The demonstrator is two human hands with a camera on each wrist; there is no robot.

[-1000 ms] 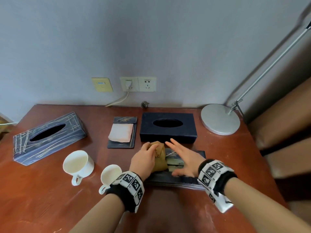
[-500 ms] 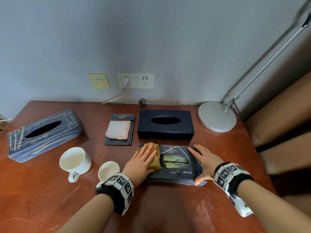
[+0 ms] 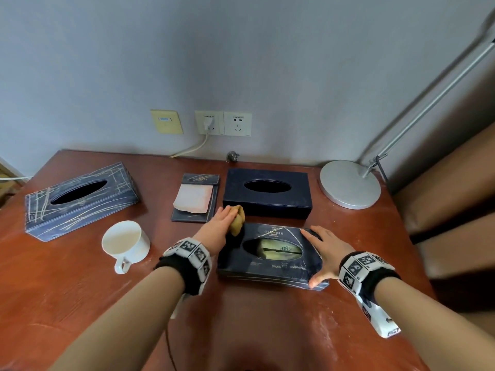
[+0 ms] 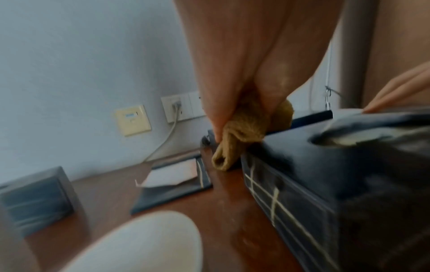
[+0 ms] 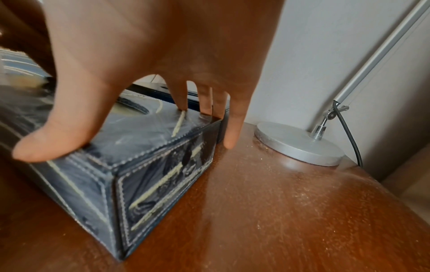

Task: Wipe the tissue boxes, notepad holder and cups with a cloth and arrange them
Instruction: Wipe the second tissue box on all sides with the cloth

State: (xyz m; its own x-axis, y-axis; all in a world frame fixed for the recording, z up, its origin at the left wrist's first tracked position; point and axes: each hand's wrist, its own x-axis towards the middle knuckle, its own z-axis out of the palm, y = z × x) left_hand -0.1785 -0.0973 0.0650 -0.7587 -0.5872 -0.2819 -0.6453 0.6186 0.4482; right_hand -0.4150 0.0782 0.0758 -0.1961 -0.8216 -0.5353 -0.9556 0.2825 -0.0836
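- The near tissue box (image 3: 270, 259), dark with pale scratch lines and a tissue showing in its oval slot, lies on the wooden table (image 3: 67, 298) just in front of the person
- The left hand (image 3: 218, 226) has fingers and thumb wrapped round a bunched mustard cloth (image 3: 237, 219), which it presses against the box's far-left corner, at about 10 o'clock of the box; in the left wrist view the cloth (image 4: 242, 132) hangs down over that corner to the table
- The right hand (image 3: 325, 251) lies spread on the box's right end, at 3 o'clock of it: fingers straight, thumb on the near corner, and in the right wrist view the little finger (image 5: 232, 127) reaches past the far edge toward the table
- A plain dark tissue box (image 3: 267, 194) sits just behind the near one, at 12 o'clock
- The notepad holder (image 3: 197, 198), with a pale pad on it, lies just left of that plain box, at about 11 o'clock of the near box
- A third, scratched tissue box (image 3: 80, 199) stands well apart at the table's far left, about 10 o'clock
- A white cup (image 3: 126, 243) stands at 9 o'clock of the near box, handle toward the person; a second white cup (image 4: 139, 244) shows, blurred, only in the left wrist view
- A silver lamp base (image 3: 349, 184) rests at 1 o'clock, near the wall
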